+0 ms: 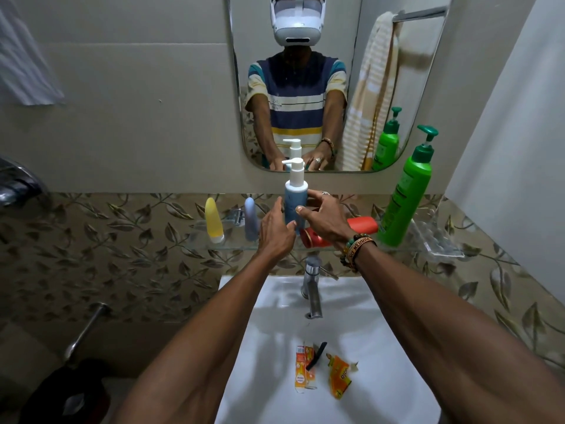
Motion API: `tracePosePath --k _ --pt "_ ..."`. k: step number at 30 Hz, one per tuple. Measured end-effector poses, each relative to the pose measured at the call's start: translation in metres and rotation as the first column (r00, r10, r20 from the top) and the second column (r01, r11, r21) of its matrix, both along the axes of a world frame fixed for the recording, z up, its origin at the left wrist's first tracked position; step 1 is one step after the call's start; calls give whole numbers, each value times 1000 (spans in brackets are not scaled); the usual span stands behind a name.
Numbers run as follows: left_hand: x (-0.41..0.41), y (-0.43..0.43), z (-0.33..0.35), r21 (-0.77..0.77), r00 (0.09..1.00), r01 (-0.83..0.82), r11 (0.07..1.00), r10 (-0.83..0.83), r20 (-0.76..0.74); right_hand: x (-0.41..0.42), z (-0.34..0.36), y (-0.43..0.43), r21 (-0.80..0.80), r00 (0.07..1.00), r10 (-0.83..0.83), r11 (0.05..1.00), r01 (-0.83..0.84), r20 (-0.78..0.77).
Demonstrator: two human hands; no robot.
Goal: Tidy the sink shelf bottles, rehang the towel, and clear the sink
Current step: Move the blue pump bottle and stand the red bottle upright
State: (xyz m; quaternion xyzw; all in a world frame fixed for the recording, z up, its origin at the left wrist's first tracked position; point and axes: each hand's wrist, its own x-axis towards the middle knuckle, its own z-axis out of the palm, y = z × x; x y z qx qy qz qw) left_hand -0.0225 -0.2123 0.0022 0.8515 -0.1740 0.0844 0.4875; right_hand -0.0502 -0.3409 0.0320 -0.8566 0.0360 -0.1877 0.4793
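Observation:
A blue pump bottle (pixel 293 197) with a white pump stands upright at the middle of the glass shelf (pixel 232 246). My right hand (pixel 325 218) wraps around it from the right, thumb in front. My left hand (pixel 275 229) touches its left side with spread fingers. A red bottle (pixel 362 226) lies on its side on the shelf behind my right wrist. A yellow tube (pixel 213 220) and a pale blue tube (pixel 251 218) stand left of it, a tall green pump bottle (pixel 403 197) at the right. Two orange wrappers (pixel 304 370) (pixel 339 376) and a black strip (pixel 316 354) lie in the white sink (pixel 275 316).
A chrome tap (pixel 312 286) rises at the sink's back, under the shelf. The mirror (pixel 336 56) above shows a striped towel hanging on a rail. White cloth (pixel 24 62) hangs at the upper left. A metal pipe (pixel 84 332) juts from the left wall.

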Motion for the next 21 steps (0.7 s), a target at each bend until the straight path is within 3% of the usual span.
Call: tracePosePath --k 21 --pt "-7 7 -2 -65 998 29 997 -33 -54 -11 -6 13 29 1000 -11 1000 11 4"
